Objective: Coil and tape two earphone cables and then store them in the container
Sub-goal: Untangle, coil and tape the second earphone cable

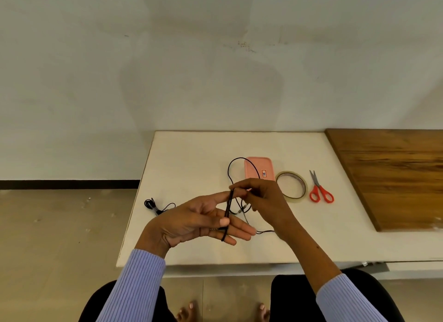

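My left hand [199, 222] is held palm up over the white table [187, 158], fingers spread and straight, with a black earphone cable [227, 212] wound in loops around them; the thumb presses the loops. My right hand [261, 194] pinches the loose end of that cable just beyond the left fingertips, and a slack loop of it arcs back over the pink container [260, 168]. A second black earphone [153, 206], bundled up, lies on the table at the left, partly hidden by my left hand.
A roll of clear tape [293, 188] lies right of the pink container, and red-handled scissors [320, 189] lie beside it. A brown wooden board [393, 175] covers the table's right side. The table's left edge drops to the floor.
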